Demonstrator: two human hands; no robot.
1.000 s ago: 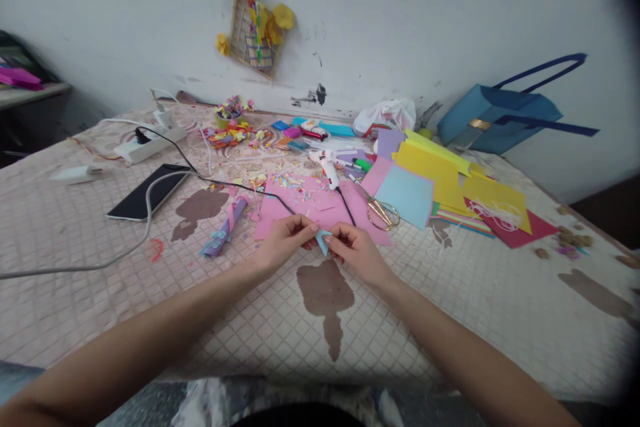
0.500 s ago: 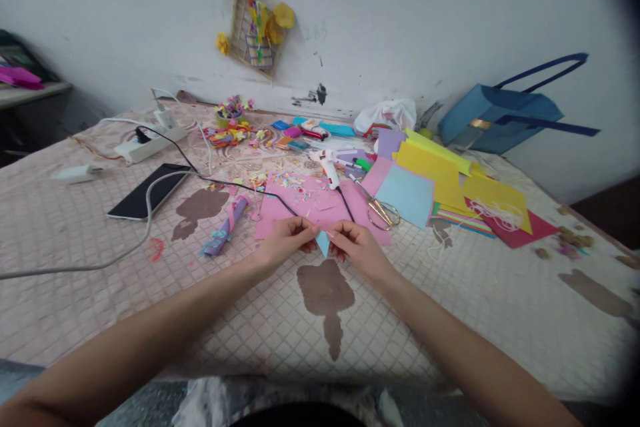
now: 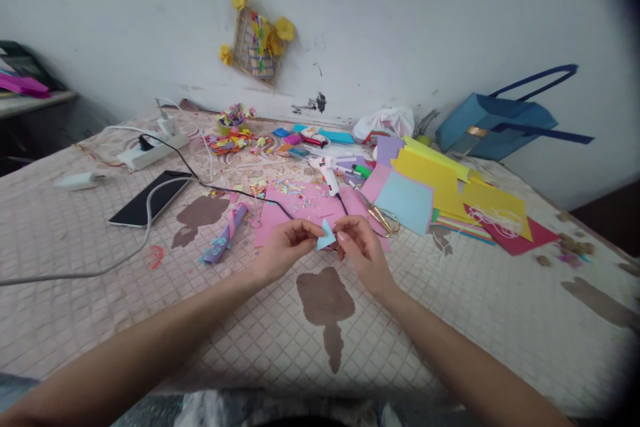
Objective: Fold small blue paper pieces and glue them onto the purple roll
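Observation:
A small folded piece of light blue paper (image 3: 326, 236) is between my two hands, over the near edge of a pink sheet (image 3: 273, 212). The fingertips of my left hand (image 3: 290, 245) pinch its left side. My right hand (image 3: 361, 250) has its fingers drawn together at the paper's right edge, gripping or touching it. A white glue gun (image 3: 329, 175) lies just beyond, and gold-handled scissors (image 3: 384, 218) lie to the right of it.
Left are a purple paper roll (image 3: 226, 235), a black phone (image 3: 151, 197) and a power strip (image 3: 153, 150) with trailing cables. Yellow sheets (image 3: 427, 170) and a red sheet (image 3: 530, 237) lie right, a blue bag (image 3: 497, 123) behind them. Paper scraps (image 3: 295, 191) cover the pink sheet.
The blue paper has turned and its point now faces up, showing a notched shape. My right fingers have shifted at its edge. The whole view has tilted slightly upward.

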